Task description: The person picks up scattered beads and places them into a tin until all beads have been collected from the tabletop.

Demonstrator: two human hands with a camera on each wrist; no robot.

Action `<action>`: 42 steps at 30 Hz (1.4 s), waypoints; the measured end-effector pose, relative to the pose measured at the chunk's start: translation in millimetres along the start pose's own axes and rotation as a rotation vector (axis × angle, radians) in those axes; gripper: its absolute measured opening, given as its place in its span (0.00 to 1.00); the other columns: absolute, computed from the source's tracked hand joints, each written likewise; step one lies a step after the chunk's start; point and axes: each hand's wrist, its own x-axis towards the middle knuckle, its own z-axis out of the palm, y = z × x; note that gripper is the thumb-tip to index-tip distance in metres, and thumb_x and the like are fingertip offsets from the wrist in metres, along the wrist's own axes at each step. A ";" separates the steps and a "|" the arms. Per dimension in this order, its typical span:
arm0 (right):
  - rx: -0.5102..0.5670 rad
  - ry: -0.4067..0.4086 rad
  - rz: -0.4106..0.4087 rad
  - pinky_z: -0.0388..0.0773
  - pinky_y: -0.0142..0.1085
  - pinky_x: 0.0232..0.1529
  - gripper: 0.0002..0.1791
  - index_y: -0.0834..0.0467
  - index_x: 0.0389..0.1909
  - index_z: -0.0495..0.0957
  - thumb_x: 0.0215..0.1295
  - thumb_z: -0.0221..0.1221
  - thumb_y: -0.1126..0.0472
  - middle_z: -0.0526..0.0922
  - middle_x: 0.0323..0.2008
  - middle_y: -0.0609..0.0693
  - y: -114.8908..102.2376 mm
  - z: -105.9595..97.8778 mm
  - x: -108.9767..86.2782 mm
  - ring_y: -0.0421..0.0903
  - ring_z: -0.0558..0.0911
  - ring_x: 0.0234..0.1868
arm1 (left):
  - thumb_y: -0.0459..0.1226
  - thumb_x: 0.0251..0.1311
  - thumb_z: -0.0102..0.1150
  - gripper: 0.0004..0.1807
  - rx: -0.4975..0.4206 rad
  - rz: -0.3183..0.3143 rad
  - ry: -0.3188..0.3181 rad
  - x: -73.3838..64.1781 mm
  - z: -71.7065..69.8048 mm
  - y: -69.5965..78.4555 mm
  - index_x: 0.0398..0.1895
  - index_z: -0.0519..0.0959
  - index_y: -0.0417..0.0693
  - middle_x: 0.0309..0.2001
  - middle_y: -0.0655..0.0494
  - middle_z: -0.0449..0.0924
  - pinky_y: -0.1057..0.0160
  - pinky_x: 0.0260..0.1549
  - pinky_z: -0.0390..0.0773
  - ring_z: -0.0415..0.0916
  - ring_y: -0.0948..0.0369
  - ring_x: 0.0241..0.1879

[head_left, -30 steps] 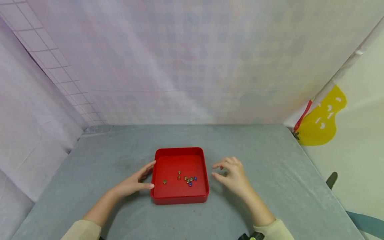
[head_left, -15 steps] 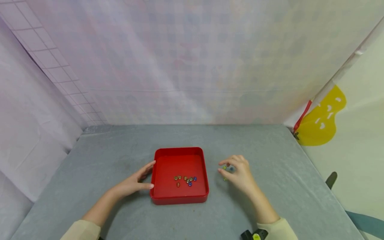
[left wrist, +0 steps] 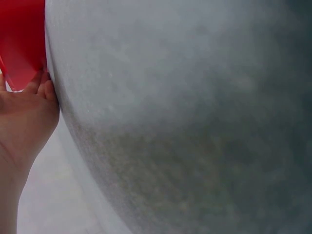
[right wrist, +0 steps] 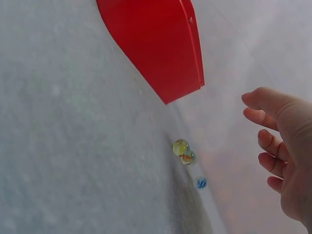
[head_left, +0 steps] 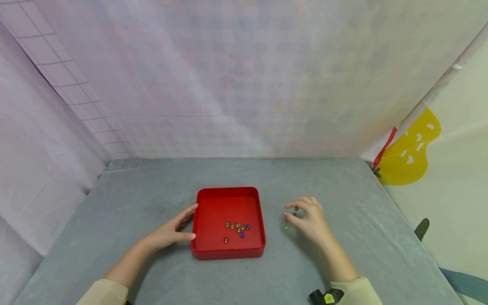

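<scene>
A red square tray lies on the grey cloth, with several small glass marbles inside, gold-brown and blue. My left hand rests against the tray's left wall, fingers fairly straight and thumb at the near part of that side. Right of the tray, my right hand hovers with bent, parted fingers and nothing visible between them. Below it on the cloth lie a yellow-green marble, an orange-and-green marble close against it, and a blue-streaked marble. In the head view, fingers partly hide these.
Grey cloth covers the table. A pale checked curtain hangs along the back edge, and white sheets close off both sides. A yellow printed shape shows on the right sheet.
My right hand has moved right, away from the tray, uncovering marbles on the cloth. Inside the tray some gold-brown marbles have rolled and shifted. My left hand has stayed put.
</scene>
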 end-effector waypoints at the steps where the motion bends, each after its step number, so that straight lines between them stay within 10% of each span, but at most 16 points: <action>1: -0.001 -0.003 0.007 0.60 0.44 0.43 0.10 0.58 0.31 0.85 0.45 0.73 0.65 0.79 0.25 0.50 0.5 -0.6 -0.1 0.46 0.70 0.33 | 0.38 0.60 0.62 0.46 0.000 -0.002 0.000 0.0 0.0 -0.2 0.76 0.47 0.51 0.74 0.45 0.47 0.39 0.64 0.50 0.44 0.44 0.71; 42: -0.093 -0.053 0.157 0.61 0.44 0.38 0.08 0.57 0.32 0.85 0.49 0.72 0.64 0.77 0.26 0.45 32.9 -4.7 -11.7 0.47 0.70 0.33 | 0.37 0.60 0.63 0.46 -0.025 -0.012 -0.002 -0.1 0.2 -1.1 0.76 0.47 0.51 0.74 0.45 0.46 0.39 0.64 0.51 0.44 0.43 0.71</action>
